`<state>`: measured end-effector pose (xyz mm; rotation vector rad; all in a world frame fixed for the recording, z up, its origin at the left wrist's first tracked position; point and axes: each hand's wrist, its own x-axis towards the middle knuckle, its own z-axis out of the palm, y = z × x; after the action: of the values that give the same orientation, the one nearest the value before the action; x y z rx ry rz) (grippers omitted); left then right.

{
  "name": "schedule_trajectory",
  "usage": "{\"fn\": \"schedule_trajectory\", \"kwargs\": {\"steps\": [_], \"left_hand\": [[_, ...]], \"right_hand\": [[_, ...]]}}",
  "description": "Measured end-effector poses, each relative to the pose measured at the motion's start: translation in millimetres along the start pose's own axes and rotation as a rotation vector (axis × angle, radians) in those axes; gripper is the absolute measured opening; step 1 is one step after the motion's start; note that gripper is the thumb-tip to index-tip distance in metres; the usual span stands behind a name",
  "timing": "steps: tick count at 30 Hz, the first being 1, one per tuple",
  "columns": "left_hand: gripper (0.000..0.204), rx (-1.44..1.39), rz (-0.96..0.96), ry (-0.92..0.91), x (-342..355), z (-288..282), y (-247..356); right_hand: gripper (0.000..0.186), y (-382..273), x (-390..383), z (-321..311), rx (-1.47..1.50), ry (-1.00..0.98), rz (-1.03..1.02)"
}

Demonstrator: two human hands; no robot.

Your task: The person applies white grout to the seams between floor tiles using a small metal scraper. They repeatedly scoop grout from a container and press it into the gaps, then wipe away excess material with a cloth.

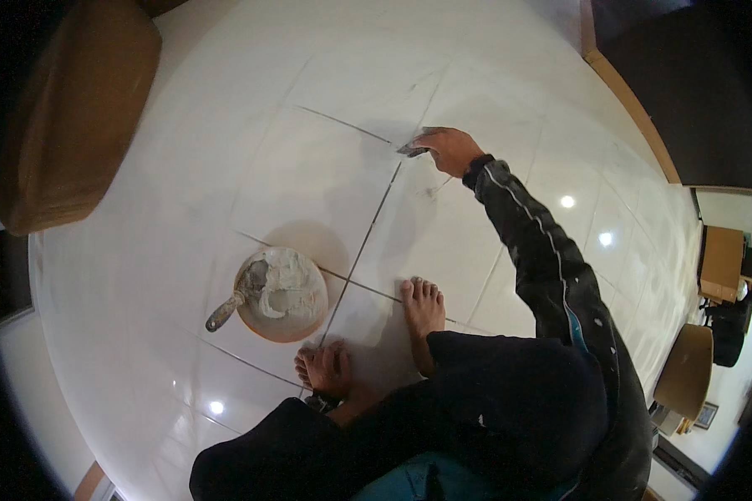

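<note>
Head view, person squatting barefoot on a tiled floor. At far left, a brown cushioned piece of furniture [79, 108] stands at the edge of the white glossy floor tiles [309, 167]. Left of centre, a shallow round bowl [281, 294] of white grout paste rests on the floor beside a dark open joint [368, 242]; a trowel [238, 299] lies in it, its handle jutting over the rim to the left. The left hand [330, 367] lies low by the left foot, partly hidden; how far it is open cannot be told. Right of centre, the right hand [451, 150], at the end of an outstretched dark sleeve, is closed around a small scraper [411, 149], whose blade touches the floor where two joints cross. The step in hand appears to be working the joint at that crossing; a next move would likely call for drawing the blade steadily along the line, or returning to the bowl for paste. At far right, wooden skirting [631, 108] borders the floor, and dim furniture [721, 267] stands beyond it.
</note>
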<state>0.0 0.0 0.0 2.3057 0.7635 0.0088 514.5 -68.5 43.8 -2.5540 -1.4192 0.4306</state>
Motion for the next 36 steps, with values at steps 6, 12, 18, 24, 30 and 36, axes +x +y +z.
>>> {"fn": "schedule_trajectory", "kwargs": {"steps": [6, 12, 18, 24, 30, 36], "left_hand": [[0.022, 0.126, -0.044, 0.034, 3, 1, 9], [0.026, 0.052, 0.008, 0.090, -3, 5, -4], [0.022, 0.174, -0.009, -0.025, -7, 4, -13], [0.022, 0.004, -0.081, -0.005, 5, -6, 4], [0.036, 0.080, -0.046, -0.007, 2, -2, -5], [0.020, 0.118, -0.142, -0.021, -4, -16, 4]], "right_hand": [[0.045, 46, -15, 11, -0.005, -0.129, -0.273], [0.047, 96, -123, 8, 0.073, -0.217, -0.162], [0.041, 73, -122, -24, 0.020, -0.333, 0.127], [0.038, 25, -13, -26, 0.169, -0.049, 0.029], [0.041, -38, 108, -18, 0.232, 0.040, -0.104], [0.044, -114, 186, 7, 0.012, 0.049, -0.111]]}}
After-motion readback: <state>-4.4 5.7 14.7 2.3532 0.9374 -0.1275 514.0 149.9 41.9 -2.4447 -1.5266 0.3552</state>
